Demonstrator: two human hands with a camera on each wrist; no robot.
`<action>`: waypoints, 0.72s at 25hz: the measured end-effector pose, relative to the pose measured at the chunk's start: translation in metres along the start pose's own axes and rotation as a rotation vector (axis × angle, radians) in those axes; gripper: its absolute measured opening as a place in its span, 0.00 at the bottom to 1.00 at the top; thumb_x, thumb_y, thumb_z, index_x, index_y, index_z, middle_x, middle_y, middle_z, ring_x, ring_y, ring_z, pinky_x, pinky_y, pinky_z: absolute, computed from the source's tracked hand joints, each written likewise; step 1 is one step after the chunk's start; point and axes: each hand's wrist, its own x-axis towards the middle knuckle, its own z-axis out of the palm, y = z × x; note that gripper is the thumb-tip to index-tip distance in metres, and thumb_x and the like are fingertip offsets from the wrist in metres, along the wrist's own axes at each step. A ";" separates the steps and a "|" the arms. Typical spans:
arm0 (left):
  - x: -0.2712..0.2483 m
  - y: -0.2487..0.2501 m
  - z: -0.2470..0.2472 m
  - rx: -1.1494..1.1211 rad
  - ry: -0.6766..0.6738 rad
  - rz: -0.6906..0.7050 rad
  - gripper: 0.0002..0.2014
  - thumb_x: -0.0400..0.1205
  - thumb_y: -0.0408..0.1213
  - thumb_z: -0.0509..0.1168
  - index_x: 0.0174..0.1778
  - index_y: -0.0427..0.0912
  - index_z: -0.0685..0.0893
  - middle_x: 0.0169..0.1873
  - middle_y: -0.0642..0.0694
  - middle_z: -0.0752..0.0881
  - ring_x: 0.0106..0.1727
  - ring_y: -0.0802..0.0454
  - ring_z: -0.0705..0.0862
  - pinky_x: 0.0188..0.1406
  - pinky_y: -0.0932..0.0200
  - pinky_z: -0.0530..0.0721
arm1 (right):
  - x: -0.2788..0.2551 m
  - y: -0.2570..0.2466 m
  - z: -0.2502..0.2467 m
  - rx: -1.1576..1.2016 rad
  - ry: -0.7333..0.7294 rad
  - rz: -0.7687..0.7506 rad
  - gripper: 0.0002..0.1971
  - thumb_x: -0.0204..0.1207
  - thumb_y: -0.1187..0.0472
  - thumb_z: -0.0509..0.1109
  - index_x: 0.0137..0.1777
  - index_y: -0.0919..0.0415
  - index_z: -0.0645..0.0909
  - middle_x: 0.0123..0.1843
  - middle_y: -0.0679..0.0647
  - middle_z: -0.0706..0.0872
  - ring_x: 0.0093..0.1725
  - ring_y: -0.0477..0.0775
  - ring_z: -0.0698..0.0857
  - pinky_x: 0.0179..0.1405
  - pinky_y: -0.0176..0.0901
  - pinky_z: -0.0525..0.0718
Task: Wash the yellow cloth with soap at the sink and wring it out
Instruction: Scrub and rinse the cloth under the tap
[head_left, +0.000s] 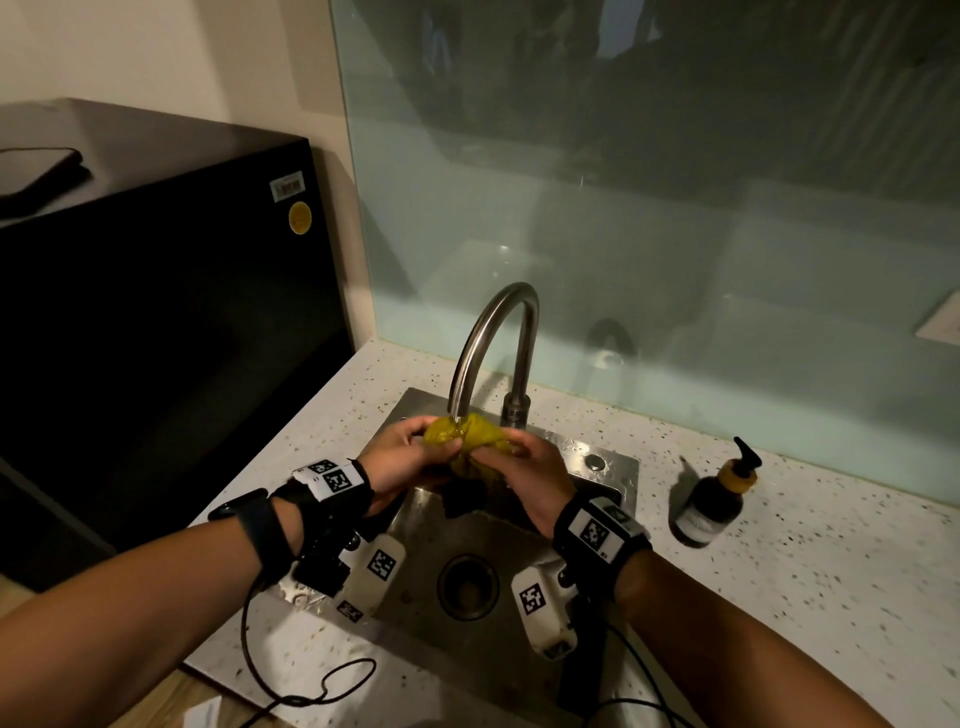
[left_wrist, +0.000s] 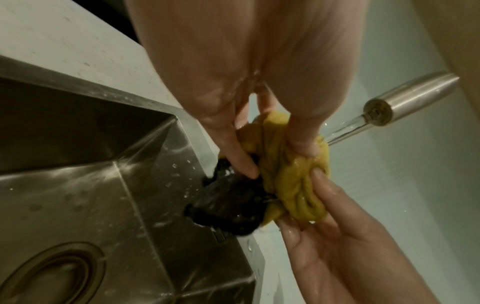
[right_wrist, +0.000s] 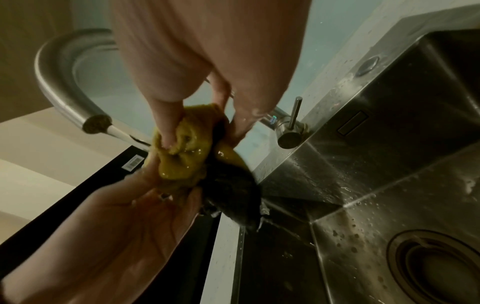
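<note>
The yellow cloth (head_left: 470, 434) is a wet, bunched wad held over the sink (head_left: 613, 470), right under the water running from the curved steel faucet (head_left: 493, 332). My left hand (head_left: 418, 449) grips its left side and my right hand (head_left: 501, 454) grips its right side. A dark part (head_left: 462, 499) hangs from the wad into the basin. In the left wrist view, the fingers (left_wrist: 242, 162) and thumb pinch the twisted cloth (left_wrist: 288, 172). The right wrist view shows my right thumb pressed into the cloth (right_wrist: 182, 162).
An amber pump soap bottle (head_left: 711, 499) stands on the speckled counter (head_left: 779, 571) right of the sink. A large black appliance (head_left: 156, 338) fills the left side, with a dark flat object (head_left: 36, 171) on top. Behind the faucet is a glass backsplash. The drain (head_left: 467, 584) lies below my wrists.
</note>
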 end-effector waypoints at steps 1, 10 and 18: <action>0.001 -0.001 0.001 -0.007 0.074 0.036 0.25 0.73 0.34 0.77 0.67 0.36 0.83 0.59 0.31 0.89 0.57 0.34 0.90 0.62 0.36 0.88 | 0.000 0.001 0.002 -0.033 0.009 0.017 0.24 0.61 0.41 0.80 0.54 0.51 0.87 0.52 0.51 0.92 0.53 0.51 0.90 0.61 0.55 0.88; 0.009 -0.004 0.014 0.171 0.315 0.102 0.05 0.76 0.25 0.76 0.46 0.35 0.90 0.42 0.29 0.92 0.41 0.34 0.92 0.45 0.41 0.92 | 0.000 -0.006 0.012 -0.486 0.217 -0.230 0.07 0.77 0.61 0.74 0.42 0.65 0.87 0.37 0.55 0.89 0.32 0.37 0.81 0.29 0.23 0.76; -0.001 0.009 0.026 0.189 0.078 -0.083 0.19 0.84 0.50 0.68 0.63 0.39 0.84 0.58 0.33 0.90 0.54 0.41 0.89 0.54 0.41 0.87 | 0.007 -0.010 0.004 -0.600 0.261 -0.380 0.07 0.78 0.64 0.72 0.38 0.63 0.86 0.31 0.49 0.84 0.29 0.34 0.78 0.30 0.20 0.70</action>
